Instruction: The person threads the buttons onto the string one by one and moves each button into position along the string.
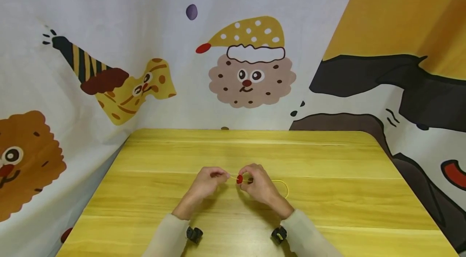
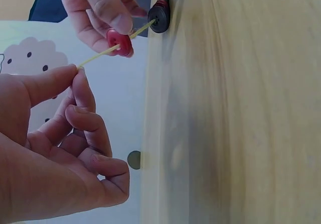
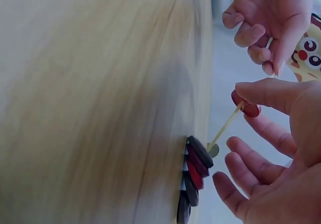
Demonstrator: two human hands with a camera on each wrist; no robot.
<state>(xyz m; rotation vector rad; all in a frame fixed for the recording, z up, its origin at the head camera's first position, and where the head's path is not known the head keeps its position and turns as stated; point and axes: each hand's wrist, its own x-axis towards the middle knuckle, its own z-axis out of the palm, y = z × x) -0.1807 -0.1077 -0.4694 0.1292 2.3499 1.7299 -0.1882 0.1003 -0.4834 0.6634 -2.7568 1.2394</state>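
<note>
My left hand [image 1: 206,183] pinches the yellow string [image 2: 95,57] between thumb and index fingertip, its other fingers loosely curled. A red button [image 1: 239,179] is threaded on this string, and my right hand [image 1: 261,185] holds it by the edge between thumb and fingers. In the left wrist view the string runs taut from my left fingertips through the red button to a black button [image 2: 159,20]. Several dark and red buttons lean together on the string in the right wrist view, a dark button [image 3: 200,151] foremost.
Beyond my right hand the string's tail [image 1: 287,188] curves over the wooden table [image 1: 327,192]. A white cloth [image 1: 164,14] with cartoon prints hangs behind the table's far edge. Black wrist mounts [image 1: 194,234] sit by both sleeves.
</note>
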